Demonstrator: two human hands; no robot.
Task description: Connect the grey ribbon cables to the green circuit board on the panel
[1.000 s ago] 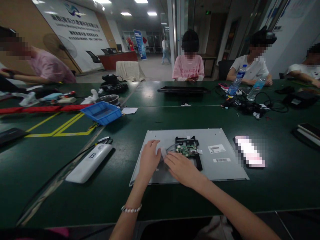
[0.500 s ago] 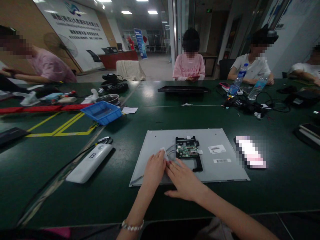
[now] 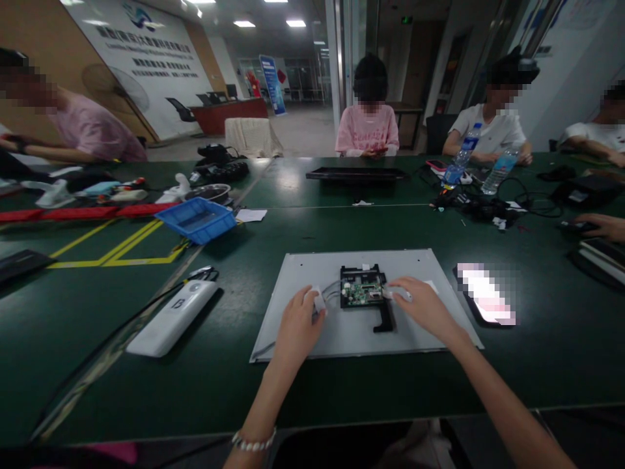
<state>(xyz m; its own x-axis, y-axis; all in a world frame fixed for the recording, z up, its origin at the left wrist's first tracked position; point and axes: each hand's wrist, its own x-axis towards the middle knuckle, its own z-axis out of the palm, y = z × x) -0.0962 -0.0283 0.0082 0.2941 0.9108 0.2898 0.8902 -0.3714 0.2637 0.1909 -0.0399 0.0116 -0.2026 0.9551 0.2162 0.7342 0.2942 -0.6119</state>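
A flat grey display panel [image 3: 273,306] lies back side up on the table in front of me. On its middle sits a black bracket [image 3: 385,319] carrying a green circuit board [image 3: 362,293]. Thin grey cables [image 3: 332,288] run from the board's left side toward my left hand [image 3: 299,329], whose bent fingers close on a small white tape-like piece [image 3: 319,302] on the panel. My right hand [image 3: 428,307] reaches in from the right, thumb and fingers pinched at a white tab [image 3: 388,293] on the board's right edge. Its fingers partly cover the panel's labels.
Left of the panel lies a white power bank [image 3: 173,319] with a black cable. A phone [image 3: 488,293] is on the right. Farther back are a blue tray [image 3: 198,220], a dark monitor [image 3: 356,174] and two bottles [image 3: 502,170]. Another person's hand [image 3: 605,227] rests at the far right.
My right hand has left my left hand's side and moved right to the board's right edge. My left hand stays by the white piece. Another person's hand has appeared at far right.
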